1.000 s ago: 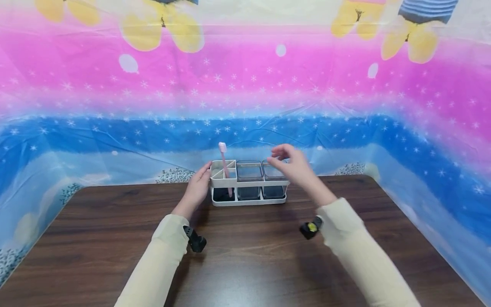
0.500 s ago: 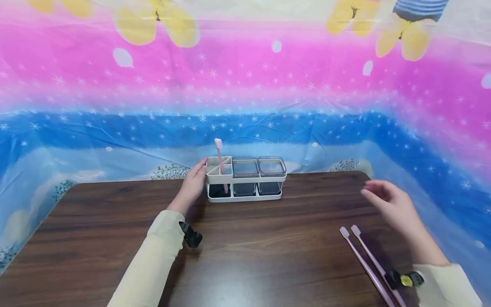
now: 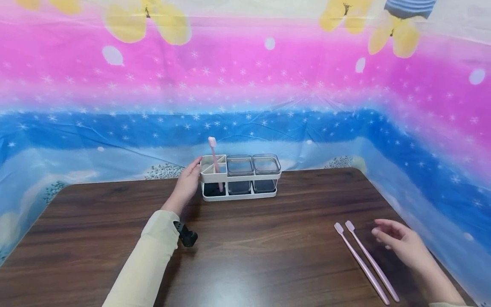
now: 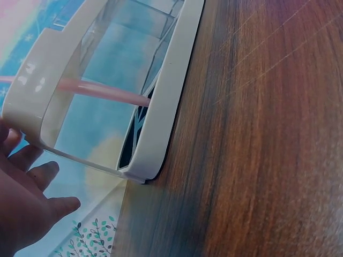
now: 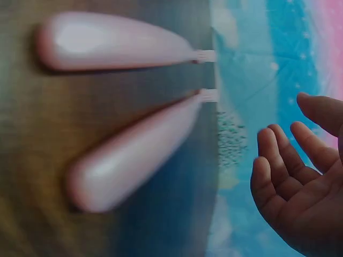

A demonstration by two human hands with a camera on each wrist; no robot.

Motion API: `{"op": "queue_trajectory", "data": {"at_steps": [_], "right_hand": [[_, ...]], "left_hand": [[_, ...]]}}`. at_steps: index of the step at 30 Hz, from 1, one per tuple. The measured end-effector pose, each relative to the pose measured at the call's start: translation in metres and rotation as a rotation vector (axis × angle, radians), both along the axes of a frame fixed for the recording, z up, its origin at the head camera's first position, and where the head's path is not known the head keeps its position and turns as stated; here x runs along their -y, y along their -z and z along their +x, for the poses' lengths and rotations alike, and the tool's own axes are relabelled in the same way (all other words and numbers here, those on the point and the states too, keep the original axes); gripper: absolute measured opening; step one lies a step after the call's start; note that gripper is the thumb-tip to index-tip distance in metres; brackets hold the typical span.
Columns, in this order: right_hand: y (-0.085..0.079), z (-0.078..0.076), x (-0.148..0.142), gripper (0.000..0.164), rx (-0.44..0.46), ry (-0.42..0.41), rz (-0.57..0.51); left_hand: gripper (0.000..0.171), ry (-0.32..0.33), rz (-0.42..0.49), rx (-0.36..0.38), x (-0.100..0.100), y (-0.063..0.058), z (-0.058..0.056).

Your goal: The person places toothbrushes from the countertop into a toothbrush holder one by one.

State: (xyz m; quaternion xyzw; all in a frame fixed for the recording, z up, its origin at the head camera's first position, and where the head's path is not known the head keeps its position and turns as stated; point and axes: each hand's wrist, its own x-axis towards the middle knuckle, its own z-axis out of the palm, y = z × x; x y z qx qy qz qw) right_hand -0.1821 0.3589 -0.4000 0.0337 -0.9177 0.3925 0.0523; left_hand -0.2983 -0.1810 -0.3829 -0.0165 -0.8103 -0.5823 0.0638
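Observation:
A white toothbrush holder (image 3: 239, 178) stands at the back of the table, with two clear square cups, a left cup (image 3: 240, 187) and a right cup (image 3: 264, 186), in its right part. One pink toothbrush (image 3: 215, 160) leans upright in the divided left part; its handle (image 4: 107, 91) reaches the dark base in the left wrist view. My left hand (image 3: 186, 183) touches the holder's left end with loosely extended fingers. Two more pink toothbrushes, a left one (image 3: 362, 265) and a right one (image 3: 373, 260), lie side by side at right. Just right of their heads, my right hand (image 3: 402, 245) hovers, fingers relaxed, holding nothing.
The brown wooden table (image 3: 268, 247) ends at the back and right against a patterned pink and blue cloth (image 3: 245, 85). A small black camera (image 3: 186, 234) is worn on my left wrist.
My right hand has moved from above the holder's right end to the right and nearer me, beside the lying toothbrushes. My left hand has stayed at the holder. The head view has shifted slightly.

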Motion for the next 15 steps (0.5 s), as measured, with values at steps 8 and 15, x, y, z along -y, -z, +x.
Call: {"op": "queue_trajectory", "data": {"at_steps": [8, 15], "right_hand": [[0.019, -0.002, 0.005, 0.051, 0.108, -0.047, 0.064], [0.023, -0.001, 0.006, 0.056, 0.184, -0.093, 0.038]], "left_hand": [[0.049, 0.002, 0.001, -0.002, 0.000, -0.001, 0.002], [0.048, 0.009, 0.017, 0.006, 0.000, -0.001, 0.002]]}}
